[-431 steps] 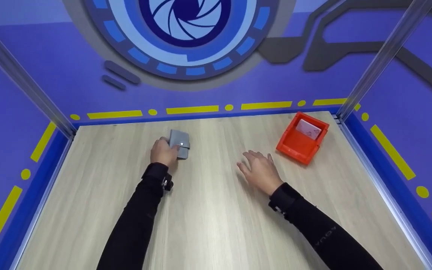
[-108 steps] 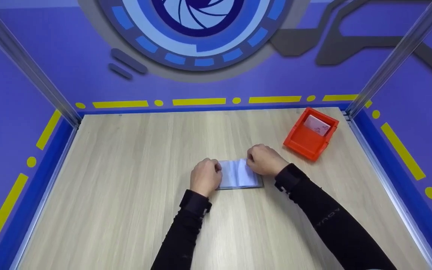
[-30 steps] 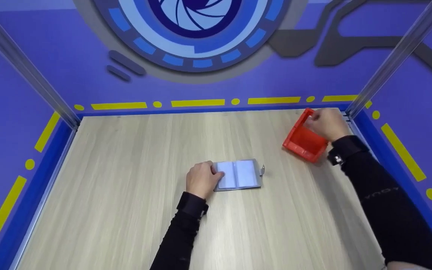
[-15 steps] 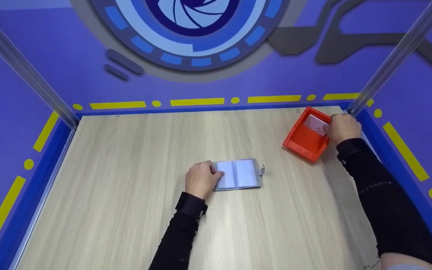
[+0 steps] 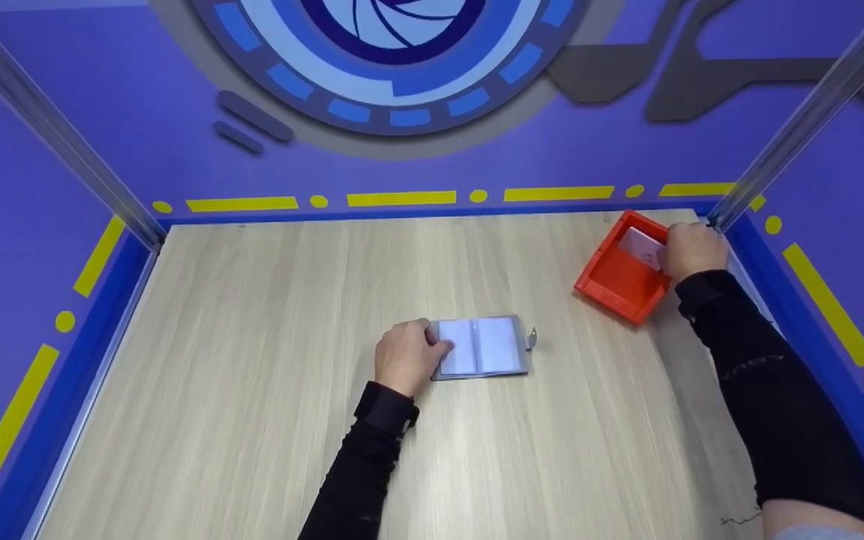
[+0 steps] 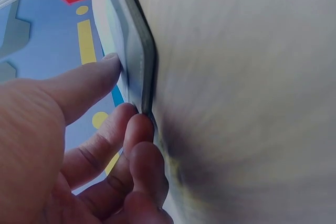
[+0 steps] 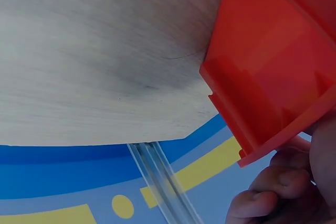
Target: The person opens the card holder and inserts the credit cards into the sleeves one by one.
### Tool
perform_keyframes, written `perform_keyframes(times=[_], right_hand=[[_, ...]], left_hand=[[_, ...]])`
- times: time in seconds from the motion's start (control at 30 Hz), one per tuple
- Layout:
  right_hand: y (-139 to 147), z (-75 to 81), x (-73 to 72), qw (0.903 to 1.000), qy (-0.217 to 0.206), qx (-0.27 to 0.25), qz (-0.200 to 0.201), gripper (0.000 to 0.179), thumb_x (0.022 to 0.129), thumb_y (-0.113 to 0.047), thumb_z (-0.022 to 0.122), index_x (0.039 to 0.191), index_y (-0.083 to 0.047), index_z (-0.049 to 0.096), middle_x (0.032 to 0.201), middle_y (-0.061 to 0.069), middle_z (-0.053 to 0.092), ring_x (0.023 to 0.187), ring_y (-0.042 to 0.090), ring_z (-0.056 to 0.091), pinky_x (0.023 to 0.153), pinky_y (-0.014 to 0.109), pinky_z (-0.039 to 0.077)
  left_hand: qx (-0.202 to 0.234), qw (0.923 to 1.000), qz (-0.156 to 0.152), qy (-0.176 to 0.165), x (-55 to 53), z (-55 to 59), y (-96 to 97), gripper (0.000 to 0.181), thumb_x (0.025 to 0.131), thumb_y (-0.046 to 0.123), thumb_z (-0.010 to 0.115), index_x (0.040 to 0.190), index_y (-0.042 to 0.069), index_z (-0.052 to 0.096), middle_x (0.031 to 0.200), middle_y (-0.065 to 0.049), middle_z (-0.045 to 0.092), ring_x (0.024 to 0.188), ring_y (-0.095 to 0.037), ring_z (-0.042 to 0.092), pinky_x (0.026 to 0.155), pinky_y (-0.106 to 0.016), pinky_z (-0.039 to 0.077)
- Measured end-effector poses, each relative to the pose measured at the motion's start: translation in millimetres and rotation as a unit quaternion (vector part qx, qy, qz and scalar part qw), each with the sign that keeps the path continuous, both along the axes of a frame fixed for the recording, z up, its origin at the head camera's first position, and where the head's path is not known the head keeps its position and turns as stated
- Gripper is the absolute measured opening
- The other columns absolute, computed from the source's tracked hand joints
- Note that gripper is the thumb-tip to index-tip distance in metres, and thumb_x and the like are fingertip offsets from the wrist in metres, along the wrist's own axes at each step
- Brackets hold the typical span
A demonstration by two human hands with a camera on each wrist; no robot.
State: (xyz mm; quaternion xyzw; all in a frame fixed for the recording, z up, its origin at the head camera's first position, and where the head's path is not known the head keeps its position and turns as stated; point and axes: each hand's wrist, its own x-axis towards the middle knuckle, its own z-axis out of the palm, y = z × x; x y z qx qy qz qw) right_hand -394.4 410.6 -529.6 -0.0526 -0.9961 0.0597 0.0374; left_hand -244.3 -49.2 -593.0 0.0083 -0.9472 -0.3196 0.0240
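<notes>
Pinching spread booklet (image 5: 498,345) in left fingers (image 6: 148,163); gripping red bin (image 5: 616,301) by rim with right fingers (image 7: 283,182), nearer pink card (image 5: 637,245): just left, long axis toward them.

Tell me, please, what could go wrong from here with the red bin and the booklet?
The right hand is at the right rim of the red bin, beside the pink card, so it might tip the bin.
The left hand pinches only the left edge of the grey booklet, which could swivel if bumped.
Its clasp sticks out and might catch a sleeve.
</notes>
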Motion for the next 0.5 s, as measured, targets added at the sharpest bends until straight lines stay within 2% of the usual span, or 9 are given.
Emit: perform_keyframes(times=[0.1,0.33,0.5], right_hand=[[0.3,0.9,-0.4,1.0000,-0.007,0.001,0.000,0.030,0.100,-0.006,0.070,0.120,0.016,0.069,0.110,0.042,0.071,0.098,0.059,0.067,0.098,0.074,0.054],[0.9,3.9,0.8,0.9999,0.008,0.001,0.008,0.026,0.100,-0.005,0.069,0.112,0.018,0.069,0.107,0.045,0.066,0.092,0.060,0.066,0.091,0.075,0.056],[1.4,13.8,4.2,0.9995,-0.016,-0.025,0.011,0.025,0.100,-0.006,0.071,0.113,0.016,0.069,0.109,0.040,0.068,0.095,0.057,0.065,0.093,0.073,0.056]], left_hand=[[0.000,1.0000,-0.001,-0.002,-0.4,0.3,0.1,0.032,0.091,0.035,0.088,0.075,0.018,0.068,0.073,0.005,0.067,0.066,-0.013,0.058,0.061,-0.031,0.043],[0.001,0.9999,0.000,-0.011,-0.2,0.8,-0.3,0.033,0.091,0.036,0.089,0.075,0.018,0.067,0.073,0.004,0.066,0.066,-0.014,0.057,0.062,-0.032,0.043],[0.002,0.9999,-0.001,-0.011,-0.6,1.1,-0.4,0.033,0.092,0.036,0.088,0.075,0.018,0.067,0.073,0.004,0.066,0.067,-0.014,0.057,0.061,-0.032,0.043]])
